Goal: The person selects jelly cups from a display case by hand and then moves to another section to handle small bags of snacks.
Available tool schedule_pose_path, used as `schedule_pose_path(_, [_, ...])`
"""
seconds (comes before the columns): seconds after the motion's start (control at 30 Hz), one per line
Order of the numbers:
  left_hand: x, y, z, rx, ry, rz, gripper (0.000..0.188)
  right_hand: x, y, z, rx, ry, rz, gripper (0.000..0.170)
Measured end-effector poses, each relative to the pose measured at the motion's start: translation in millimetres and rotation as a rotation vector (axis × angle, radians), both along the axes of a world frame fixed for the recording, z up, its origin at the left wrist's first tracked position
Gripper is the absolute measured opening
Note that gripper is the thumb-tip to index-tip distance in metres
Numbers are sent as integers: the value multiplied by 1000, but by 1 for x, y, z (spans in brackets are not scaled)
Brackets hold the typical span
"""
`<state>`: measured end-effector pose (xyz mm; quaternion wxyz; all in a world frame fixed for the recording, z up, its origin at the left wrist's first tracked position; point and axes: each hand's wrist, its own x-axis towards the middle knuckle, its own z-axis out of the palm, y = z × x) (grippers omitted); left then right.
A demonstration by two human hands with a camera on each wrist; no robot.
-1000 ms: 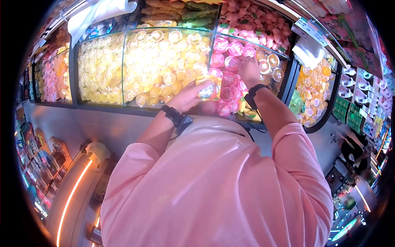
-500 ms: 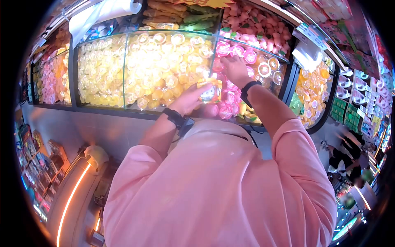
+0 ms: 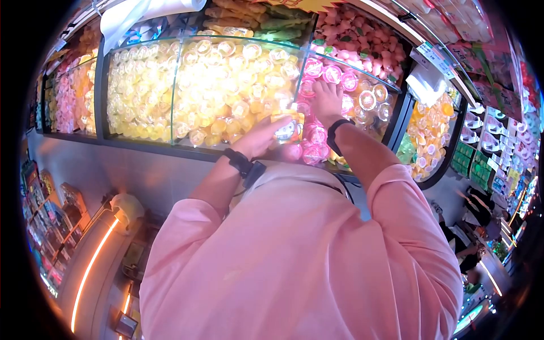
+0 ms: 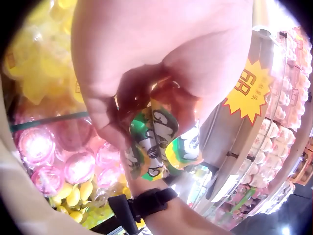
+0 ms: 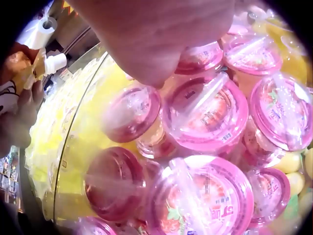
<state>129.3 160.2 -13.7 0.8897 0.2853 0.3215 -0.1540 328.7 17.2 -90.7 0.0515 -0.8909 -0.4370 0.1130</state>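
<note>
In the head view, my left hand (image 3: 258, 139) grips clear pouches (image 3: 289, 129) at the front of the display. The left wrist view shows several orange-filled pouches (image 4: 164, 134) with green, yellow and white print under the curled fingers. One pouch (image 5: 32, 68) has a white cap in the right wrist view. My right hand (image 3: 328, 102) reaches over pink-lidded cups (image 3: 315, 136), its fingers extended and slightly spread. Up close, the right hand (image 5: 161, 39) is above clear cups with pink lids (image 5: 208, 112); its fingertips are out of sight there.
Glass dividers (image 3: 175, 90) separate the bins. Yellow cups (image 3: 226, 85) fill the bin to the left, and orange-filled cups (image 3: 367, 101) lie to the right. A plastic bag roll (image 3: 130, 17) is at the upper left. The bin's dark front edge (image 3: 153, 148) runs near the body.
My right hand has moved left across the pink-lidded cups, then slightly back right. The left hand keeps its grip on the pouches. The head view has shifted a little.
</note>
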Motion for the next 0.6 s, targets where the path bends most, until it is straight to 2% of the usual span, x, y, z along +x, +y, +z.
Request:
schedule_pose_path(0.07, [1,4,-4,-14,-12,14,46,-1,5,-3,-10,4,-24,36])
schedule_pose_path(0.17, [1,2,-12,-28,-49,15,47,7,0,10,24,63,66,35])
schedule_pose_path(0.27, [8,1,2,-7,-26,-8,45,14,-6,10,134,83,146,30])
schedule_pose_path(0.37, [6,0,-3,33,-52,-13,45,15,-2,8,59,111,108,26])
schedule_pose_path(0.47, [4,1,-4,42,-7,-31,45,12,-3,9,84,117,53,25])
schedule_pose_path(0.5, [5,3,9,63,7,-46,46,13,-2,7,112,117,57,28])
schedule_pose_path(0.6, [0,5,0,41,-18,-33,45,16,-3,8,65,129,53,29])
